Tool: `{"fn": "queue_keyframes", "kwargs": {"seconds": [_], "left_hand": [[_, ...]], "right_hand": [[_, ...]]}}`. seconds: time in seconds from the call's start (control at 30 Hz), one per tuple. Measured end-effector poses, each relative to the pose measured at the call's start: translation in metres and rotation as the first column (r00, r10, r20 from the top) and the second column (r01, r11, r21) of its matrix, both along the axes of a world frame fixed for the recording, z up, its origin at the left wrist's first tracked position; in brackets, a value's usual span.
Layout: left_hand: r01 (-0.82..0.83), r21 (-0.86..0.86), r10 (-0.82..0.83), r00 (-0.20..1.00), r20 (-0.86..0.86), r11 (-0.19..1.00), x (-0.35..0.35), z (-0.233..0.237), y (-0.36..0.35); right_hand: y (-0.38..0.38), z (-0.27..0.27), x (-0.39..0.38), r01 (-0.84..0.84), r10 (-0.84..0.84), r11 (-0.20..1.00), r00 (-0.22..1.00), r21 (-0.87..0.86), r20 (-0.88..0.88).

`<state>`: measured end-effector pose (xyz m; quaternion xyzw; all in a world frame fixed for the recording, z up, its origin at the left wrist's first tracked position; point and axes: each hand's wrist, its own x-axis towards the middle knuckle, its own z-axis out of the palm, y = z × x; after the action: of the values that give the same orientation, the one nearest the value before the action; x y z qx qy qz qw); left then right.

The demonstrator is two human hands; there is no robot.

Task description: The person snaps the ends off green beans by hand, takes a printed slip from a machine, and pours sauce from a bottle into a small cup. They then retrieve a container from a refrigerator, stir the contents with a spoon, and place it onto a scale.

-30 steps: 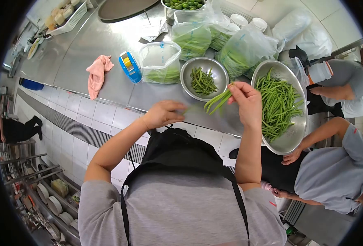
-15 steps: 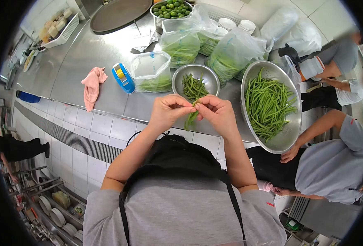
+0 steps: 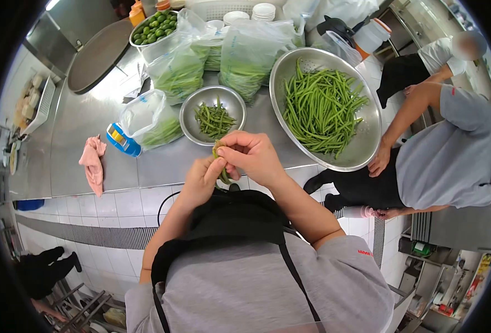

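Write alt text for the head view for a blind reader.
Left hand and right hand pinch beans by a steel counter. Beyond sit a small bowl of cut beans and a large bowl of whole ones, a co-worker's hand on its rim.

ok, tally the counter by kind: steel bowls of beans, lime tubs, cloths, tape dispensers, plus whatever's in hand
Steel bowls of beans: 2 (small bowl, large bowl)
Lime tub: 1
Pink cloth: 1
Blue tape dispenser: 1
Bean bunch pinched by left hand and right hand: 1
Total: 6
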<state>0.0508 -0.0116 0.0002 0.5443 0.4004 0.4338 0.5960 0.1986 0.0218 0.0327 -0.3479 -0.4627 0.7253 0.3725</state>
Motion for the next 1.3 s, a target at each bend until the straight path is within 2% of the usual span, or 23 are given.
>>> {"fn": "queue_keyframes", "kwargs": {"seconds": [0.07,0.13,0.2,0.27,0.33,0.37,0.43,0.47,0.53,0.57,0.6,0.67,0.73,0.8,0.83,0.87,0.97,1.0,1.1,1.17,1.2,1.27,1.3], "left_hand": [[0.093,-0.106,-0.072,0.98,0.183,0.99,0.006,-0.003,-0.003],[0.077,-0.166,-0.038,0.973,0.226,0.983,0.013,-0.002,-0.004],[0.151,-0.445,0.051,0.91,0.411,0.883,0.012,-0.002,-0.003],[0.141,-0.48,0.096,0.895,0.436,0.866,0.009,-0.001,-0.003],[0.139,-0.513,0.135,0.877,0.461,0.847,0.008,-0.001,-0.003],[0.139,-0.503,0.121,0.885,0.45,0.853,0.008,-0.002,-0.003],[0.14,-0.485,0.103,0.892,0.44,0.863,0.009,-0.002,-0.002],[0.163,-0.484,0.08,0.893,0.443,0.86,0.01,-0.002,-0.002],[0.187,-0.486,0.058,0.894,0.445,0.854,0.011,-0.002,-0.003],[0.183,-0.494,0.055,0.902,0.429,0.85,0.012,-0.002,-0.004],[0.179,-0.5,0.052,0.909,0.414,0.848,0.012,-0.003,-0.003],[0.158,-0.5,0.07,0.911,0.407,0.852,0.008,-0.002,-0.003],[0.134,-0.504,0.093,0.912,0.4,0.853,0.005,-0.002,-0.003],[0.125,-0.509,0.108,0.908,0.405,0.852,0.004,-0.003,-0.002],[0.123,-0.509,0.11,0.908,0.404,0.852,0.003,-0.004,-0.002],[0.13,-0.501,0.102,0.906,0.41,0.856,0.003,-0.005,-0.001],[0.137,-0.488,0.096,0.902,0.422,0.862,0.002,-0.005,-0.002],[0.143,-0.485,0.09,0.9,0.426,0.863,0.001,-0.004,-0.002],[0.115,-0.502,0.111,0.911,0.398,0.857,-0.001,-0.006,-0.003],[0.108,-0.507,0.122,0.909,0.399,0.855,-0.002,-0.006,-0.003],[0.102,-0.512,0.131,0.907,0.399,0.853,-0.003,-0.006,-0.003],[0.103,-0.503,0.127,0.907,0.401,0.858,-0.004,-0.006,-0.003],[0.104,-0.495,0.123,0.906,0.404,0.863,-0.003,-0.006,-0.003]], "right_hand": [[-0.001,0.0,0.006,-0.018,0.019,1.0,0.999,-0.006,0.035],[0.0,-0.008,0.011,0.114,-0.226,0.886,0.953,0.45,0.203],[0.009,0.019,0.046,0.011,-0.431,0.744,0.772,0.668,0.467],[0.03,0.034,0.089,0.141,-0.536,0.772,0.668,0.619,0.516],[0.061,0.032,0.13,-0.06,-0.581,0.717,0.498,0.694,0.644],[0.071,0.022,0.146,-0.059,-0.583,0.718,0.494,0.694,0.645],[0.087,-0.007,0.168,-0.358,-0.194,0.865,0.406,0.351,0.893],[0.091,-0.018,0.17,-0.358,-0.196,0.865,0.405,0.352,0.893],[0.095,-0.038,0.17,-0.56,-0.139,0.804,0.153,0.202,0.978],[0.096,-0.039,0.169,-0.564,-0.133,0.789,0.232,0.245,0.964],[0.098,-0.037,0.172,-0.562,-0.135,0.789,0.233,0.246,0.963],[0.1,-0.024,0.177,-0.415,-0.187,0.835,0.402,0.361,0.896],[0.096,-0.011,0.181,-0.38,-0.196,0.853,0.401,0.357,0.895],[0.089,-0.006,0.181,-0.665,-0.11,0.692,0.286,0.28,0.952],[0.084,-0.013,0.182,-0.726,-0.095,0.63,0.279,0.275,0.955],[0.079,-0.017,0.181,-0.727,-0.095,0.629,0.28,0.276,0.955],[0.074,-0.027,0.177,-0.831,-0.173,0.421,0.321,0.365,0.931],[0.074,-0.027,0.176,-0.83,-0.172,0.42,0.323,0.366,0.931],[0.08,-0.017,0.176,-0.792,-0.115,0.47,0.383,0.39,0.917],[0.087,0.001,0.185,-0.513,-0.137,0.701,0.585,0.495,0.8],[0.09,0.01,0.188,-0.513,-0.136,0.701,0.585,0.495,0.8],[0.093,0.03,0.191,-0.221,-0.178,0.864,0.707,0.453,0.685],[0.093,0.038,0.191,-0.222,-0.178,0.863,0.706,0.453,0.686]]}}
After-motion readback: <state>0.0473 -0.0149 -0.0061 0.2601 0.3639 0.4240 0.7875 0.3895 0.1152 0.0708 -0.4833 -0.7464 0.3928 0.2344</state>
